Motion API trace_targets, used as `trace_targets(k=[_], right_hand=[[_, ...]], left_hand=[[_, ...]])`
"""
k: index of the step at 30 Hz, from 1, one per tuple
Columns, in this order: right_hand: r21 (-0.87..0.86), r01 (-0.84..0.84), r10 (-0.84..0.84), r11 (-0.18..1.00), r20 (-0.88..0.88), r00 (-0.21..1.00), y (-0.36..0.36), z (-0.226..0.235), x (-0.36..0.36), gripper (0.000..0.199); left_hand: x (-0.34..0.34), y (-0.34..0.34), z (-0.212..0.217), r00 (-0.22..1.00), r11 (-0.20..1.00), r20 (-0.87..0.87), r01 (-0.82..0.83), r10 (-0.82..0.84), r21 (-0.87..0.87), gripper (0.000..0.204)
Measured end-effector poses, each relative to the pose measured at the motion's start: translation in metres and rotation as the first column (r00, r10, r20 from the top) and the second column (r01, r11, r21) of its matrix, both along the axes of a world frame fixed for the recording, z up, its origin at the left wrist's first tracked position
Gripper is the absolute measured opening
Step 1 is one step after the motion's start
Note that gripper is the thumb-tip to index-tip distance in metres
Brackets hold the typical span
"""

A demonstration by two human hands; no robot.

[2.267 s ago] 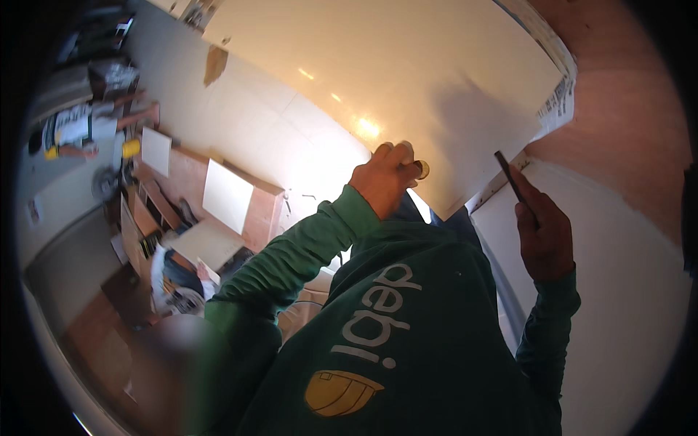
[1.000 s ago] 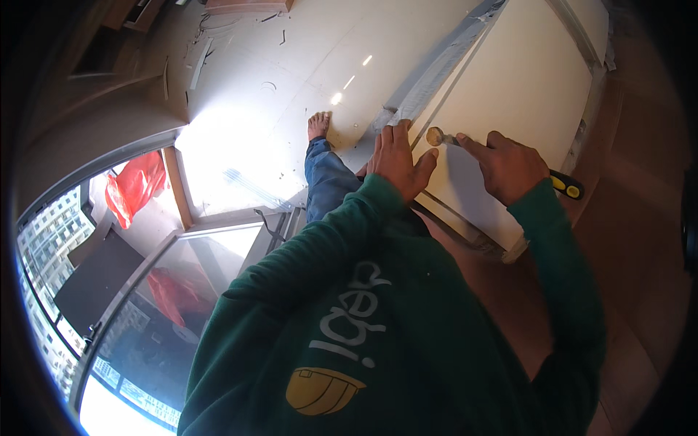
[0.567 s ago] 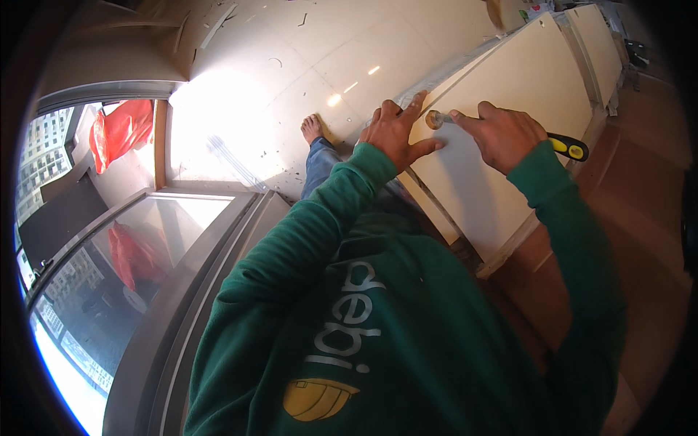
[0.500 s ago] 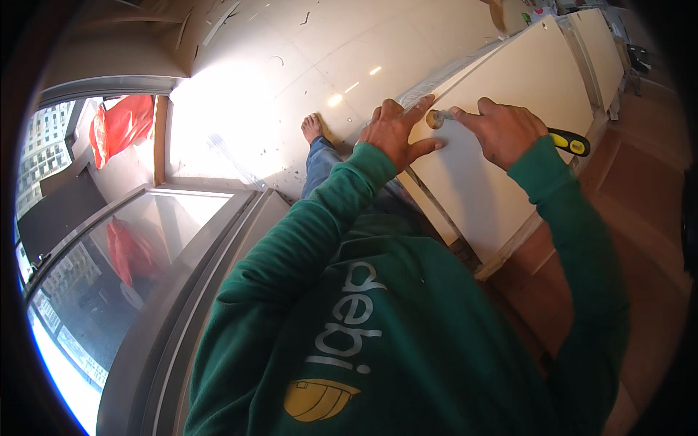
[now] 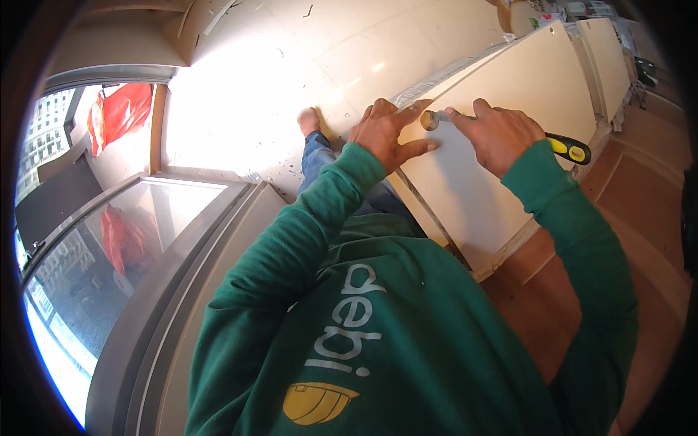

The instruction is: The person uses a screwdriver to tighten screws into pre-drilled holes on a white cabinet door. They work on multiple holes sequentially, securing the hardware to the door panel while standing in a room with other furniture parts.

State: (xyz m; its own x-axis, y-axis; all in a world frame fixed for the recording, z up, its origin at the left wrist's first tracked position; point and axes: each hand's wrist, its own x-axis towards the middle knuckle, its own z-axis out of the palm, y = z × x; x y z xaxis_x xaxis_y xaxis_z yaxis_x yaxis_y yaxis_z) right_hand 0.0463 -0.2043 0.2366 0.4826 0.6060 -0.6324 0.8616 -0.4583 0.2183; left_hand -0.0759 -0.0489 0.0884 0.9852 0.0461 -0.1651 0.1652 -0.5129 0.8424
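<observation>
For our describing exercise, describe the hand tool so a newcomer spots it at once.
Find the large cream panel at the upper right. Over it, the right grip holds the hand tool, its handle poking out to the right. Black-and-yellow colouring sets that handle apart from the plain panel and the green sleeve beside it.

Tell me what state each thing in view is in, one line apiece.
White panel, lying flat
Round recess, uncovered
Black-and-yellow tool, held, pointing toward the recess
Right hand, closed around the tool
Left hand, fingers spread at the panel's edge
Glazed door, swung open
Foot, bare
</observation>
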Motion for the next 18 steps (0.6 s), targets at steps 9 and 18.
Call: trace_targets(k=[9,18], right_hand=[[-0.087,0.224,-0.235,0.971,-0.138,0.962,0.030,-0.002,0.010,0.028],[0.085,0.032,-0.024,0.996,-0.095,0.995,-0.007,-0.004,0.004,0.045]], left_hand=[[0.000,0.003,-0.004,0.999,1.000,0.046,-0.013,0.014,-0.016,0.076],[0.003,0.003,0.003,0.996,1.000,-0.086,0.010,-0.011,-0.014,0.076]])
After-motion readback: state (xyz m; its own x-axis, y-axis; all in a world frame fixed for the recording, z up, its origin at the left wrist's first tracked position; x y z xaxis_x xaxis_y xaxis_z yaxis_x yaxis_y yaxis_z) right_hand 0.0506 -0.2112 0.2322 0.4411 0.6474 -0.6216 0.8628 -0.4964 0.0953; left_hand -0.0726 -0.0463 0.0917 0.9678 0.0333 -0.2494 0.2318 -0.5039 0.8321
